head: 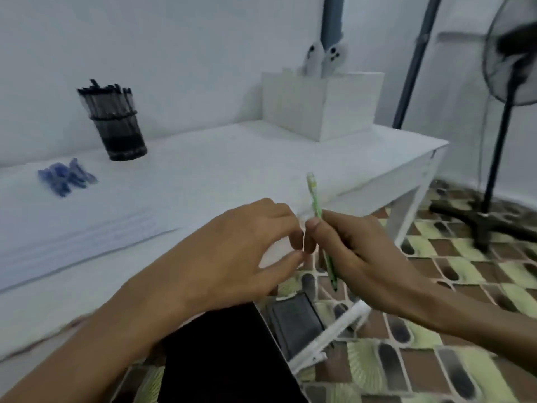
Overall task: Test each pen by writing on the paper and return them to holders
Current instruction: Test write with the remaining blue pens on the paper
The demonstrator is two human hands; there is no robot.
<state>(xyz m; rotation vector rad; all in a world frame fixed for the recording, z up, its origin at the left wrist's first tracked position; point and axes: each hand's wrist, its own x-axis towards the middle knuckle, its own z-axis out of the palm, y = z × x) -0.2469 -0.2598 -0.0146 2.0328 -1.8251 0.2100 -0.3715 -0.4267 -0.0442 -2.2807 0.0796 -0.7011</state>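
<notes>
My right hand grips a green pen near its lower half, its tip pointing down and its far end up. My left hand is right beside it, fingers curled with thumb and fingertips pinched close at the pen; a small whitish piece, maybe a cap, seems to sit between them, but blur hides it. Both hands hover off the table's near right edge. A sheet of paper lies on the white table at the left. A black mesh holder full of dark pens stands at the back left.
Several blue pens lie loose on the table near the holder. A white box holding two white controllers stands at the back right. A black standing fan and a grey pole stand on the patterned floor at the right. A white chair frame is below the hands.
</notes>
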